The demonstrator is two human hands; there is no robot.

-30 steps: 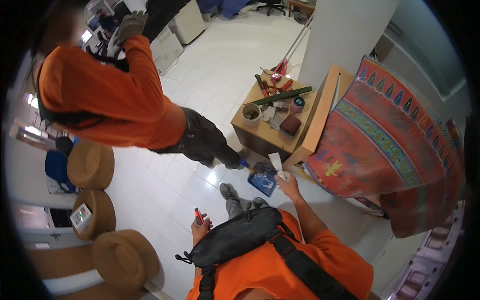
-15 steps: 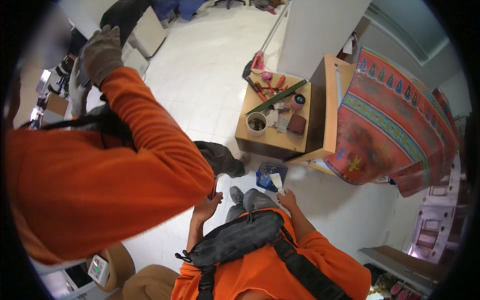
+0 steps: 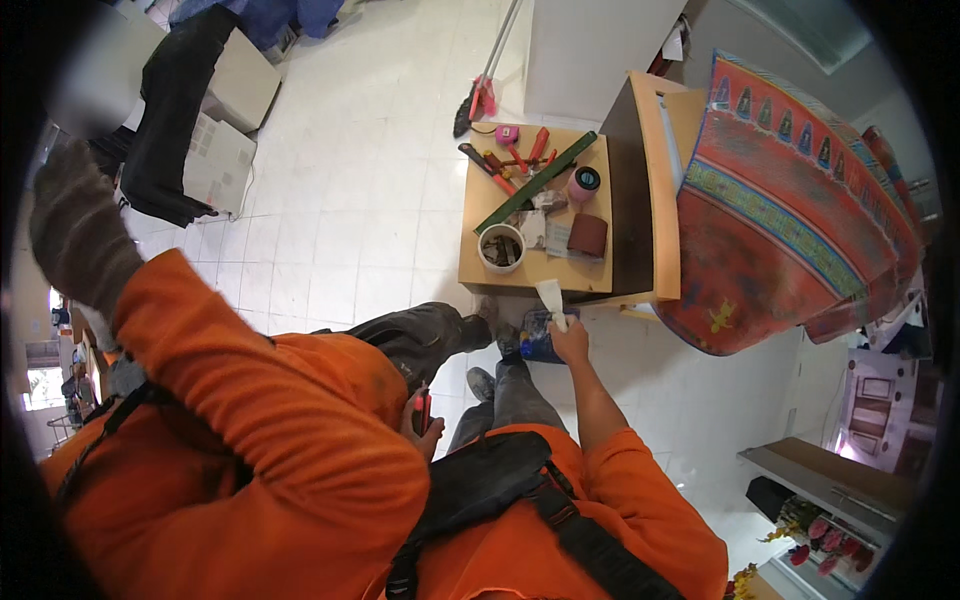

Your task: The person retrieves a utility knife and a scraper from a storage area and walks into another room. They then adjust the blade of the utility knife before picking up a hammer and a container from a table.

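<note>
My right hand [image 3: 570, 341] is closed round the handle of a white putty knife [image 3: 551, 296], its flat blade pointing up toward the small table's front edge. Just beyond that hand, on the floor, is a blue container [image 3: 538, 345], partly hidden by my hand and a shoe. My left hand [image 3: 424, 428] grips a slim red and black tool [image 3: 424, 406] whose kind I cannot make out; a co-worker's orange sleeve hides part of the hand. That co-worker's gloved hand [image 3: 80, 230] is raised at the far left, apart from mine.
A small wooden table [image 3: 475, 265] ahead holds a white tub [image 3: 501, 248], a green bar [image 3: 535, 184], a pink can [image 3: 583, 183] and red-handled tools. At right stands a wooden cabinet [image 3: 665, 200] beside a red patterned sheet [image 3: 760, 250]. The co-worker [image 3: 250, 480] crowds my left.
My right hand has lifted the putty knife forward, closer to the table. The co-worker's gloved hand has shifted left and down, and their body has moved closer. The view has shifted.
</note>
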